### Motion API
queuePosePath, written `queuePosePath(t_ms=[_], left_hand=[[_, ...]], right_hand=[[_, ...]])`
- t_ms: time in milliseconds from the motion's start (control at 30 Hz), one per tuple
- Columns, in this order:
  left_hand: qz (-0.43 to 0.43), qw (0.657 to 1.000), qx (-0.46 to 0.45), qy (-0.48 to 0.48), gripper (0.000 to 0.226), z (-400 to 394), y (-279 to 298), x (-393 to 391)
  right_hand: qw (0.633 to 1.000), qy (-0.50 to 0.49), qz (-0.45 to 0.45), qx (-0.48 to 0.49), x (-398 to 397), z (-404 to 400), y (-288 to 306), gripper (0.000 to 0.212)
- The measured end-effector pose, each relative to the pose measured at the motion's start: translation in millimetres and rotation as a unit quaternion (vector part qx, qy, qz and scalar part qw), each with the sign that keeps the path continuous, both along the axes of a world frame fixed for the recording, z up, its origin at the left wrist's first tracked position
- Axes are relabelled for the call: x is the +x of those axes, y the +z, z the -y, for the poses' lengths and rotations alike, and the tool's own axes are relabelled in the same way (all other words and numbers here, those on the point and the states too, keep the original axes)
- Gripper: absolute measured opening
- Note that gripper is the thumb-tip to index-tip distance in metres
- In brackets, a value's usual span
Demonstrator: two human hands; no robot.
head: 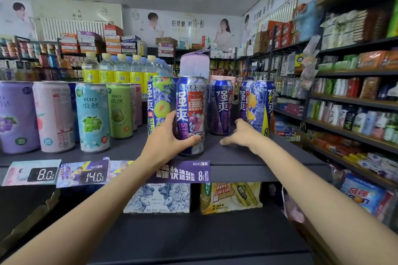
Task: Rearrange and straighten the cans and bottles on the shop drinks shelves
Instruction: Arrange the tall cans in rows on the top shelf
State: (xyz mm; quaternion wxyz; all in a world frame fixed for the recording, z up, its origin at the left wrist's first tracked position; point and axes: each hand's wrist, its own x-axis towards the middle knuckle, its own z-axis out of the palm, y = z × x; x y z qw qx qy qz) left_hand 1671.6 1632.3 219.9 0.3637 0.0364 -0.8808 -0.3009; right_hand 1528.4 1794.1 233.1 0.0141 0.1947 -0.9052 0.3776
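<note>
Forward, left hand [167, 137] fingers clamped round purple can [190, 114]; right hand [241, 133] fingers splayed, palm down on shelf [237, 155].

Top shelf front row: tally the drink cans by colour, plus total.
Pastel slim cans: 4: lilac grape can, pink peach can, pale blue grape can, green can.
Dark blue tall cans: 4: green-fruit, purple grape can gripped by left hand, purple, lemon.
Total: 8, partly hidden rear cans excluded.
</note>
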Motion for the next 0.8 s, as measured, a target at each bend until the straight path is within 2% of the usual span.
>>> queuePosePath(t_ms=[200, 333, 467, 533, 600, 700, 800], left_hand=[[0.044, 0.997, -0.061, -0.030, 0.066, -34.8, 8.8, -15.1], [0.082, 0.993, -0.007, -0.081, 0.065, -54.1, 12.4, -49.2], [0.114, 0.989, 0.040, -0.091, 0.062, -59.4, 15.5, -78.5], [0.116, 0.987, 0.054, -0.099, 0.062, -60.7, 15.1, -85.6], [0.109, 0.985, 0.073, -0.113, 0.062, -62.1, 12.9, -90.4], [0.091, 0.983, 0.088, -0.134, 0.063, -59.2, 7.2, -96.9], [0.078, 0.987, 0.074, -0.120, 0.065, -53.0, 1.0, -102.4]], right_hand=[[0.998, 0.034, -0.024, -0.041, 24.8, -59.8, 4.8, 0.067], [0.992, 0.022, 0.002, -0.125, 23.2, -83.5, 3.5, 0.044], [0.983, -0.049, -0.066, -0.165, 16.0, -90.5, 8.4, 0.030], [0.978, -0.089, -0.117, -0.150, 13.0, -89.1, 11.4, 0.036], [0.977, -0.118, -0.126, -0.127, 4.9, -86.9, 11.8, 0.054], [0.986, -0.110, -0.061, -0.105, -14.6, -80.9, 8.8, 0.081], [0.989, -0.070, 0.008, -0.131, -29.2, -73.4, 4.2, 0.089]])
